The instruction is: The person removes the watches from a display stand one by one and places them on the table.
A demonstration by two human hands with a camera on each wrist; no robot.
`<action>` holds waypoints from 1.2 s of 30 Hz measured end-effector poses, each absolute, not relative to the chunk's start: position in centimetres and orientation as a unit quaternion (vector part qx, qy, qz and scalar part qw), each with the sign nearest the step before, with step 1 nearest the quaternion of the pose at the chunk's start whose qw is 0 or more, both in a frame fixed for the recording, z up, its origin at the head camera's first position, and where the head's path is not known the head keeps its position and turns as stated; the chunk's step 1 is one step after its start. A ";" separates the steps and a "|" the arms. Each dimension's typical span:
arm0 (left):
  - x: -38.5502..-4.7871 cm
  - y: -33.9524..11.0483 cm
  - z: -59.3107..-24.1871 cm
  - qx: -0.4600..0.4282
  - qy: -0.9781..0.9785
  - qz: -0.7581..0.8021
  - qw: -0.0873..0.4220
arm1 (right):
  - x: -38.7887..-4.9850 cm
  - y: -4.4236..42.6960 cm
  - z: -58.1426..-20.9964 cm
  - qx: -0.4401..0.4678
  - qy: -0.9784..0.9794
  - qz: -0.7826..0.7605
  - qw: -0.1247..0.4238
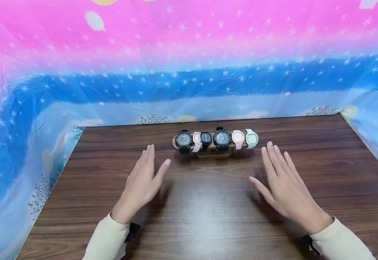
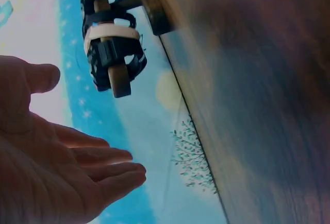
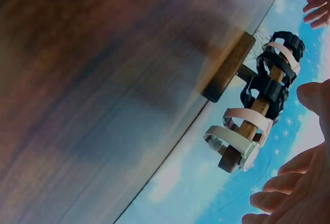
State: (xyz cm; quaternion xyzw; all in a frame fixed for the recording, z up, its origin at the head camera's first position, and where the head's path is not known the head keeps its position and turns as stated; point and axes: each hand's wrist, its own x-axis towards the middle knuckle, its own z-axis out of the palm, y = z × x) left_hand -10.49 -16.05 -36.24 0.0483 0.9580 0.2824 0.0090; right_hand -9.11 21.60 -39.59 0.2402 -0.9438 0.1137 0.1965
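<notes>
Several wristwatches sit side by side on a wooden watch stand (image 1: 214, 153) toward the back of the table. From left to right come a large black watch (image 1: 184, 138), a pink watch (image 1: 197, 141), a black square watch (image 1: 206, 138), another large black watch (image 1: 222, 138), a pale pink watch (image 1: 238, 138) and a mint green watch (image 1: 251, 138). My left hand (image 1: 142, 180) hovers left of the stand, fingers straight and thumb apart, holding nothing. On the other side, my right hand (image 1: 286, 184) is likewise straight-fingered and touches no watch.
The brown wooden table (image 1: 208, 216) spreads beneath both hands. A pink and blue cloth (image 1: 189, 72) with snowflakes hangs behind it and along both sides. The stand's base (image 3: 229, 67) shows in the right wrist view.
</notes>
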 end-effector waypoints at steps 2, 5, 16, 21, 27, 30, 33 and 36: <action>-11.4 -16.3 -36.2 0.042 0.947 0.317 0.013 | -9.3 21.7 -39.5 0.243 -0.943 0.118 0.193; -12.7 -16.6 -36.4 0.035 0.930 0.365 0.009 | -9.8 21.8 -39.3 0.250 -0.940 0.124 0.196; -16.4 -15.7 -37.2 -0.012 0.807 0.588 0.055 | -11.9 21.7 -38.5 0.275 -0.920 0.168 0.223; -17.3 -15.4 -37.8 -0.042 0.739 0.666 0.087 | -13.0 21.5 -38.0 0.285 -0.915 0.181 0.221; -17.7 -15.2 -38.2 -0.061 0.704 0.699 0.111 | -14.0 21.0 -37.4 0.292 -0.910 0.203 0.213; -17.7 -15.1 -38.2 -0.064 0.697 0.705 0.114 | -14.4 20.7 -37.1 0.285 -0.913 0.213 0.199; -17.8 -14.9 -38.2 -0.062 0.695 0.707 0.115 | -14.9 20.6 -36.8 0.276 -0.919 0.217 0.180; -17.9 -14.9 -38.2 -0.060 0.694 0.708 0.119 | -15.5 20.5 -36.7 0.274 -0.922 0.218 0.166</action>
